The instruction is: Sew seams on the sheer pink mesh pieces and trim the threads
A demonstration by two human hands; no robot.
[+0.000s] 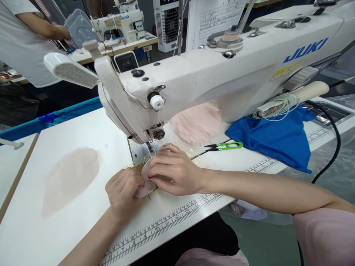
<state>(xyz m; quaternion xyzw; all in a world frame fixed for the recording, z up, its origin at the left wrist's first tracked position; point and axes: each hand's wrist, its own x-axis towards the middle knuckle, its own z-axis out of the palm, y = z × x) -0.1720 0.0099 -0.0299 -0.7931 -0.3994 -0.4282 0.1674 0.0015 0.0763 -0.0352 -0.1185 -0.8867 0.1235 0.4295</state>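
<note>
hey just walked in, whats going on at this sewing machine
A person's left hand and right hand are pinching a small piece of sheer pink fabric just in front of the presser foot of a white JUKI sewing machine. Whether its edge is under the foot is hard to tell. Another sheer piece lies flat to the left, while a pink fabric pile sits under the machine's arm, near green-handled thread snips and a blue cloth.
</note>
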